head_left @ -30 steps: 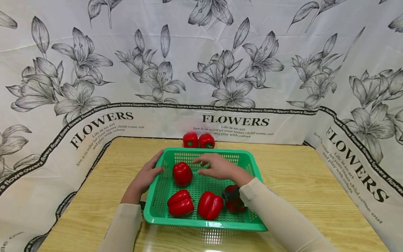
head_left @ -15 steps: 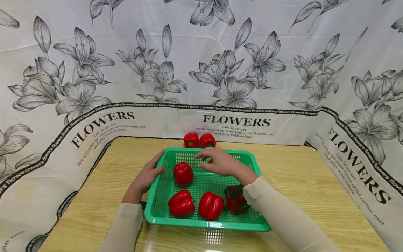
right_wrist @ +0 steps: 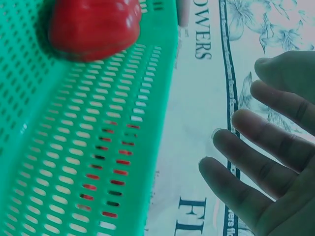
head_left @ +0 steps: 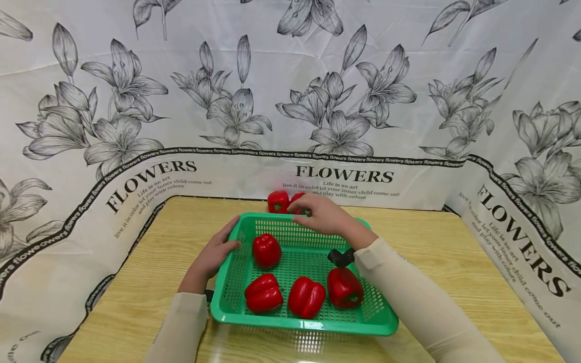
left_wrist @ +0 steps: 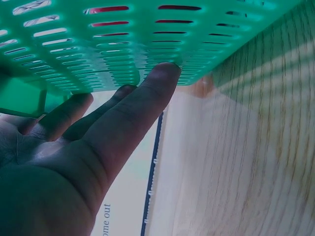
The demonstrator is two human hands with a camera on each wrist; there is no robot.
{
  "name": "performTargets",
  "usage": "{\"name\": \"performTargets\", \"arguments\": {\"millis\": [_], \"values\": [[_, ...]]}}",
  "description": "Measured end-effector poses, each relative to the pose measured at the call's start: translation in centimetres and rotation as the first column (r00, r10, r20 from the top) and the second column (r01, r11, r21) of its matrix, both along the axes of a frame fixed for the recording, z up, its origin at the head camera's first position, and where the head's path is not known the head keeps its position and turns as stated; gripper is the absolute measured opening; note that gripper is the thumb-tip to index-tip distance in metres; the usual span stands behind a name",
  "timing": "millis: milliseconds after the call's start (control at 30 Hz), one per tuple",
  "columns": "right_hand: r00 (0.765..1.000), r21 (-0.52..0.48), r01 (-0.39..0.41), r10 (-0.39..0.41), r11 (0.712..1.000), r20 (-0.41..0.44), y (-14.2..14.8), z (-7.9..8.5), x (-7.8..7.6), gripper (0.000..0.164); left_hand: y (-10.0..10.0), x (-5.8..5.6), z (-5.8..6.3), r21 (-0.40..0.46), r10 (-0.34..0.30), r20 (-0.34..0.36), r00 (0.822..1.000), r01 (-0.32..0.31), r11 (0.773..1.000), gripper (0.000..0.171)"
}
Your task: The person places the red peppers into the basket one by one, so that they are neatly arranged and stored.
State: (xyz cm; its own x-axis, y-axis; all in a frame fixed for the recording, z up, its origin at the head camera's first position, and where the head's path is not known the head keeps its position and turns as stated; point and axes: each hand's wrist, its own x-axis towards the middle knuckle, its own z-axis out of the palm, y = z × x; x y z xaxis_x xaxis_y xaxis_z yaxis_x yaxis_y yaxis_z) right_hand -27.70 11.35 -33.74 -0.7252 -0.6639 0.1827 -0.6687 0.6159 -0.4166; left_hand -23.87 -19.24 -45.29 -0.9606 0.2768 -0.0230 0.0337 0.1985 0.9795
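Note:
A green slotted plastic basket (head_left: pixel 308 324) sits on the table with several red bell peppers inside, among them one bell pepper (head_left: pixel 267 250) at the back left. My left hand (head_left: pixel 213 257) grips the basket's left side, thumb over the rim and fingers along the outer wall; the left wrist view shows those fingers (left_wrist: pixel 133 113) against the slots. Over the far rim my right hand (head_left: pixel 324 216) hovers with nothing in it, its fingers spread apart in the right wrist view. Behind the basket stand two more bell peppers, a left pepper (head_left: pixel 278 201) and a right pepper (head_left: pixel 296 197), partly hidden by that hand.
The wooden table (head_left: pixel 436 252) extends on both sides of the basket. A white cloth (head_left: pixel 245 174) with a flower print hangs along the back and both sides. A black wrist camera (head_left: pixel 340 258) on the right arm is over the basket, above the right-hand pepper.
My right hand has moved from above the inside of the basket, away and slightly right, to the far rim near the outside peppers. My left hand stays on the basket's left side.

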Motion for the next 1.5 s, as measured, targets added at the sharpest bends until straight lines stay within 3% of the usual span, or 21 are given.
{"name": "performTargets", "arguments": {"millis": [333, 700, 933, 1500], "values": [[0.992, 0.0, 0.115, -0.115, 0.993, 0.042, 0.3, 0.1, -2.8, 0.025, -0.1, 0.3, -0.3, 0.014, 0.008, 0.008, 1.0, -0.008, 1.0, 0.073], [0.983, 0.014, 0.169, -0.169, 0.986, 0.067, 0.9, -0.8, -5.9, 0.032, -0.3, 0.4, -0.3, 0.003, 0.013, 0.001, 1.0, -0.013, 1.0, 0.074], [0.962, 0.037, 0.232, -0.235, 0.972, 0.136, 1.0, -1.5, -7.7, 0.037, -0.1, 0.2, -0.3, 0.007, 0.016, 0.009, 1.0, -0.016, 1.0, 0.073], [0.912, 0.037, 0.336, -0.335, 0.941, 0.235, 0.4, -2.6, -10.4, 0.043, 0.2, -0.1, -0.1, 0.039, 0.03, 0.016, 0.999, -0.03, 0.999, 0.073]]}}
